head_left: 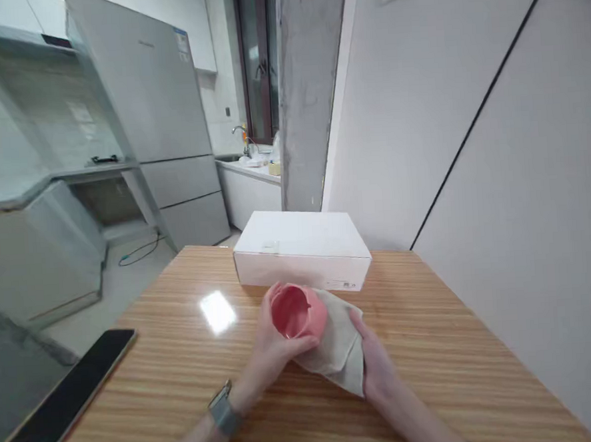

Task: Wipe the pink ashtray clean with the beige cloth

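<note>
Near the frame's centre, the left hand gripped a pink cup; the right hand pinched a cloth.

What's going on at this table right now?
A person's left hand grips a pink cup-like container, its opening facing the camera, while the right hand holds a light grey cloth up against it. Just behind them a closed white box sits on the wooden table, and a dark-screened phone lies off to the left.
</note>
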{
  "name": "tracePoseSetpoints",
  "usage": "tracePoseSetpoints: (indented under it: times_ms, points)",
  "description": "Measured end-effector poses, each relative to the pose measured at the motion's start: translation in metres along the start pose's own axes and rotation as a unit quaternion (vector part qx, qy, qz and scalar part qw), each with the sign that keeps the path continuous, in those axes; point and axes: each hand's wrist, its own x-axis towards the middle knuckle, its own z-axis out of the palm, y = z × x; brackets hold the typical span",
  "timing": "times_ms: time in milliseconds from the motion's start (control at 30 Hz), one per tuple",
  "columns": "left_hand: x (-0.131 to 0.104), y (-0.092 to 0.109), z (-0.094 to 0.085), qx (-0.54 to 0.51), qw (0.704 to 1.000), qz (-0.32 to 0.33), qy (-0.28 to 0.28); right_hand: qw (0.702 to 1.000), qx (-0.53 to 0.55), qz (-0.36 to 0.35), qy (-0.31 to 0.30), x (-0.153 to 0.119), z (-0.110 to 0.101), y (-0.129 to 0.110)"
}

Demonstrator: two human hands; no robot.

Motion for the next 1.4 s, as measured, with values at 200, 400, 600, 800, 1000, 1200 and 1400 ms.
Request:
tracePoseSetpoints:
  times_ms: [200,400,600,800,1000,1200,1400]
  points:
    - [-0.004,-0.002,-0.003,0.031,0.999,0.024,-0.018,0.999,-0.027,-0.006,-0.032,0.008,-0.006,-0.008]
    - [0.000,0.005,-0.007,0.044,0.998,0.044,-0.006,0.997,-0.037,0.001,-0.073,0.006,-0.005,-0.005]
    - [0.001,-0.001,-0.008,0.083,0.990,0.112,-0.015,0.994,-0.085,0.039,-0.059,0.006,-0.012,-0.005]
    - [-0.002,-0.001,-0.007,0.071,0.993,0.086,-0.025,0.985,-0.165,0.040,-0.023,-0.009,-0.035,-0.013]
    - [-0.002,0.004,-0.005,0.044,0.995,0.077,-0.037,0.945,-0.317,-0.068,0.051,-0.057,-0.070,-0.026]
    - [-0.004,0.010,-0.002,0.011,0.998,0.050,-0.039,0.745,-0.598,-0.239,0.173,-0.083,-0.123,-0.055]
    - [-0.009,0.014,0.003,-0.009,0.998,0.039,-0.048,0.546,-0.720,-0.361,0.232,-0.084,-0.170,-0.077]
